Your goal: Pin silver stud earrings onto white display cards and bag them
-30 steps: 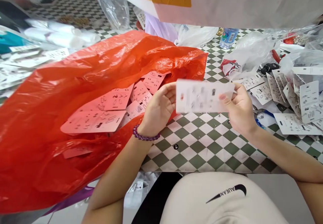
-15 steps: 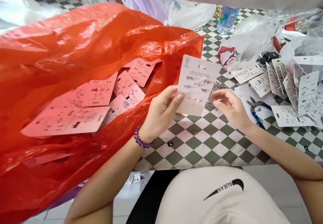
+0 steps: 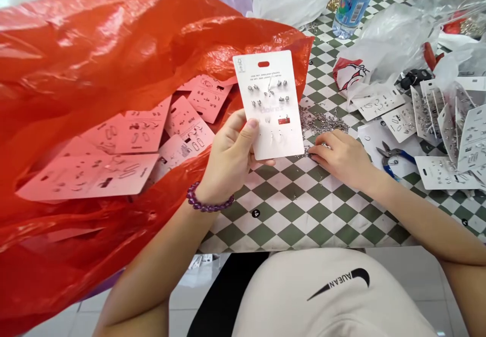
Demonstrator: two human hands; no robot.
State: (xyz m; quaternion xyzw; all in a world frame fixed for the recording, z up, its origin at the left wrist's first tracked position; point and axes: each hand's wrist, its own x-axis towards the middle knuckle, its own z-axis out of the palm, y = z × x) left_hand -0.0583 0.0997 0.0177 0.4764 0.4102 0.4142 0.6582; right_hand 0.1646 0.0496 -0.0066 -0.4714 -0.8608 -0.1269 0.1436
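My left hand (image 3: 231, 157), with a purple bead bracelet at the wrist, grips a white earring card (image 3: 283, 137) between thumb and fingers. The card is held upright above the table, its back towards me, with several small metal pieces showing on it. To the right, my right hand (image 3: 341, 159) rests at the near edge of a pile of tiny silvery metal pieces (image 3: 322, 121). Its thumb and fingertips are pinched together low over the table; whatever lies between them is too small to make out.
A big red plastic bag (image 3: 125, 78) holding several earring cards (image 3: 91, 177) spreads across the left. At right are blue-handled pliers (image 3: 395, 157) and a stack of earring cards (image 3: 448, 119). A water bottle (image 3: 350, 15) stands behind, near clear plastic bags (image 3: 395, 28).
My left hand has moved left and turned the card more squarely towards me. My right hand has gone down to the metal pieces, and its fingers have closed.
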